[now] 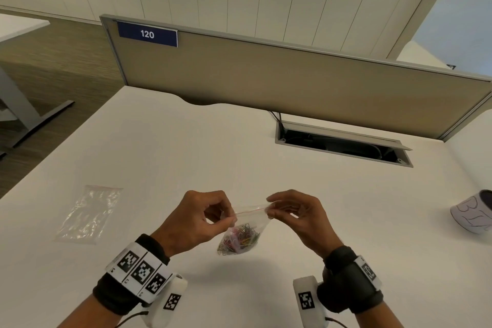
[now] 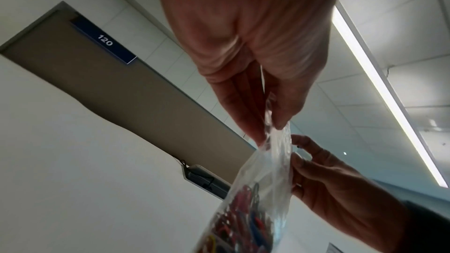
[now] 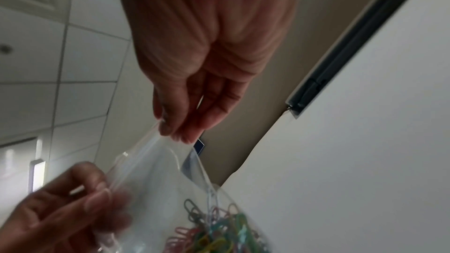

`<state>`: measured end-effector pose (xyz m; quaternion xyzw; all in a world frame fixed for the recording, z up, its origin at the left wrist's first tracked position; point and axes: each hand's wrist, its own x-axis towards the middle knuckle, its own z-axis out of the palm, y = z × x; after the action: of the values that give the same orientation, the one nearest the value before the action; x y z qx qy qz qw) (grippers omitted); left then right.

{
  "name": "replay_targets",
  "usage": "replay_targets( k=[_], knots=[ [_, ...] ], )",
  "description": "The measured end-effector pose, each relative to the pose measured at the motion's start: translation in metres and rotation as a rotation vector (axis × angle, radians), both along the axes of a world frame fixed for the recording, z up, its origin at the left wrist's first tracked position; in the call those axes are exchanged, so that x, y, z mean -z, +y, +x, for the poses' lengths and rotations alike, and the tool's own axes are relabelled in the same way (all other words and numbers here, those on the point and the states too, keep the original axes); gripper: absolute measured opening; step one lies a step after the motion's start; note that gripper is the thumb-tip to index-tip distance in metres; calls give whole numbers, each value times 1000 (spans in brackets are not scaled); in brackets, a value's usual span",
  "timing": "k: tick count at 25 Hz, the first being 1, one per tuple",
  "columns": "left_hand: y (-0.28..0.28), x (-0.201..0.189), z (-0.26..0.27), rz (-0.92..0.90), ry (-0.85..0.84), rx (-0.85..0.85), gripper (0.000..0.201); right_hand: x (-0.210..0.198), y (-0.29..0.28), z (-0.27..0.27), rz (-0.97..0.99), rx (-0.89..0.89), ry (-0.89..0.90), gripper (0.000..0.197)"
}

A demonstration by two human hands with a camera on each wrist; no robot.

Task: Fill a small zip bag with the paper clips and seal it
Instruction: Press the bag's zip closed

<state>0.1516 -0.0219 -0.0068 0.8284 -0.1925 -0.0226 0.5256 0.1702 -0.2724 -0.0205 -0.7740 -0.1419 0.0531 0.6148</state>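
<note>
A small clear zip bag (image 1: pixel 246 224) with a red zip line hangs above the white desk (image 1: pixel 186 157), held by both hands. Coloured paper clips (image 1: pixel 239 238) fill its lower half. My left hand (image 1: pixel 231 218) pinches the left end of the zip strip. My right hand (image 1: pixel 269 209) pinches the right end. The strip stretches taut between them. In the left wrist view the thumb and fingers of my left hand (image 2: pixel 269 132) clamp the bag (image 2: pixel 272 170) top. In the right wrist view my right hand (image 3: pixel 170 132) nips the bag (image 3: pixel 165 170) corner above the clips (image 3: pixel 219 228).
A pile of spare clear zip bags (image 1: pixel 87 213) lies on the desk at the left. A pale patterned cup (image 1: pixel 474 214) sits at the right edge. An open cable hatch (image 1: pixel 343 144) is set in the desk before a beige partition (image 1: pixel 266 77).
</note>
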Motion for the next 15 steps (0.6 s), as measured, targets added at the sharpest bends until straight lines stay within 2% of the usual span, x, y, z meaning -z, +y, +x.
replay_targets(
  k=[5,10,13,15],
  knots=[
    [3,-6,0,-224,165,-83,12,-8,5,-2,230,96,115,35],
    [5,-11,0,-278,194,-89,12,-12,11,-1,364,129,166,36],
    [5,-8,0,-283,204,-119,12,-15,14,-1,366,117,160,38],
    [5,-5,-1,-255,203,-139,15,-19,16,-3,279,114,88,38]
  ],
)
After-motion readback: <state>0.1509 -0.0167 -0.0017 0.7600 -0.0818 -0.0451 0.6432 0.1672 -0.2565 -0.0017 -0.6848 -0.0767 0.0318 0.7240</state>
